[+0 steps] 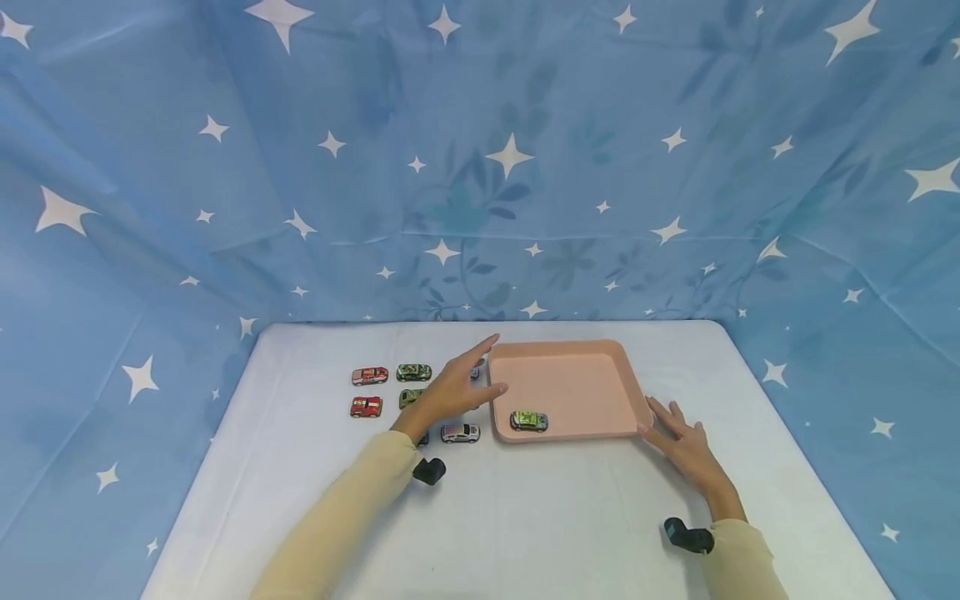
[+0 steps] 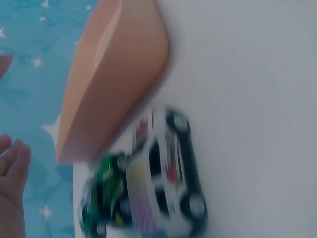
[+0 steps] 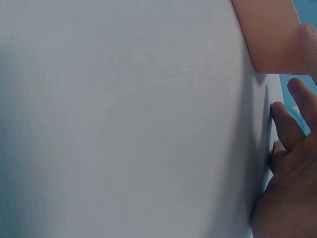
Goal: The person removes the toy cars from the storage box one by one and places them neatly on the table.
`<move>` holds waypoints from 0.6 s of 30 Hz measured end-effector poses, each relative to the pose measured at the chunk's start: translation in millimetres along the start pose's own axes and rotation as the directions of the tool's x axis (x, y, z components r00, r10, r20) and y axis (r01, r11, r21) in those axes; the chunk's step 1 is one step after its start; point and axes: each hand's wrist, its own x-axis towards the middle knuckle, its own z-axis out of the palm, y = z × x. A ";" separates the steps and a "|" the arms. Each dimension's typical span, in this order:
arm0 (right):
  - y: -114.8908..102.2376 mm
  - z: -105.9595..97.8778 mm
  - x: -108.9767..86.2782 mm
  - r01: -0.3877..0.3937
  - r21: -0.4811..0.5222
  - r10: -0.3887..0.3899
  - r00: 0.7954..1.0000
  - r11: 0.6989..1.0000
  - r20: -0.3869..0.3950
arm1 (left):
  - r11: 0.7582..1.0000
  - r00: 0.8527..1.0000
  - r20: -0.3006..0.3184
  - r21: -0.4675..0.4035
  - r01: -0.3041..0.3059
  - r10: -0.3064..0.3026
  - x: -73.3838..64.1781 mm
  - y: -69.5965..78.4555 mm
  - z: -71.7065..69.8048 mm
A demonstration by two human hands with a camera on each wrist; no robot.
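Note:
A shallow peach tray (image 1: 577, 375) lies on the table with a light green toy car (image 1: 529, 421) in its front left corner. My left hand (image 1: 450, 390), thumb and fingers spread, hovers at the tray's left edge over several toy cars and holds nothing. Just below that hand sits a white toy car (image 1: 461, 433); the left wrist view shows this white car (image 2: 161, 178) beside a dark green toy car (image 2: 106, 193). At the tray's front right corner is my right hand (image 1: 690, 454), fingers loosely extended, its thumb (image 3: 311, 47) appearing to touch the tray wall (image 3: 272, 39).
Left of the tray stand two red toy cars (image 1: 366, 407) and a green camouflage toy car (image 1: 414, 372). Other cars are partly hidden under my left hand and wrist. Behind the white table (image 1: 555, 525) hangs a blue curtain (image 1: 465, 208) with stars.

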 end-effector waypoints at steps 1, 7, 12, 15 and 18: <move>0.2 -0.4 0.3 0.000 0.000 0.000 1.000 1.000 -0.001 | 1.000 1.000 0.012 0.008 -0.009 0.009 2.2 1.3 3.0; -0.8 -1.7 1.7 -0.023 0.010 0.023 1.000 1.000 0.011 | 0.999 0.996 0.087 0.031 -0.029 0.027 12.4 11.3 18.0; -2.8 -1.3 1.7 -0.031 0.019 0.030 0.999 0.999 0.018 | 0.993 0.989 0.146 0.117 -0.032 0.015 17.5 13.7 30.3; -3.1 -1.6 1.7 -0.028 0.025 0.028 0.999 0.999 0.018 | 0.989 0.982 0.186 0.145 -0.031 0.003 18.3 13.1 37.5; -3.0 -2.2 0.8 -0.033 0.026 0.033 0.999 0.999 0.023 | 0.982 0.974 0.228 0.187 -0.035 -0.009 17.9 11.8 44.1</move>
